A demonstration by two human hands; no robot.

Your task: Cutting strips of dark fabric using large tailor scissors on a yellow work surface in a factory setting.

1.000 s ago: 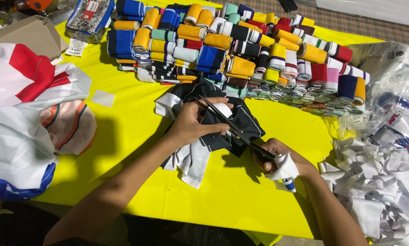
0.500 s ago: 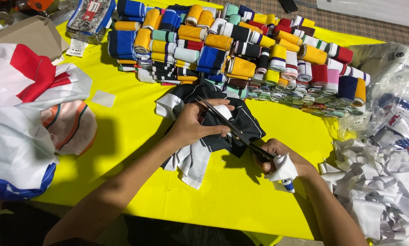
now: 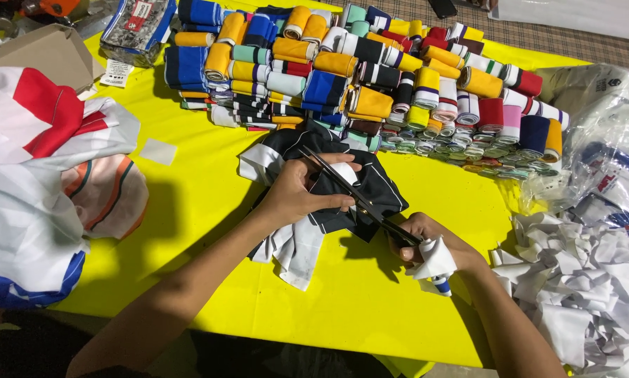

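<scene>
The left hand [image 3: 297, 192] was pressed onto a black garment with white trim [image 3: 314, 203], its fingers [image 3: 342, 168] curled and pinching a fold of the cloth. The right hand [image 3: 430, 241] was closed around the handles of a pair of scissors [image 3: 360, 197], with a white scrap of cloth [image 3: 437, 259] caught in the same grip. The blades were opened over the garment, their tips reaching just past the left fingers. The garment lay bunched on the yellow surface [image 3: 370, 308] under the left hand, with rows of rolled coloured bands [image 3: 370, 84] beyond the fingers and a heap of white offcuts [image 3: 580, 294] outside the right hand. A cut fingertip was judged possible, since the blades passed so close to the pinching fingers; a crooked cut could also be caused by the loosely bunched cloth shifting.
</scene>
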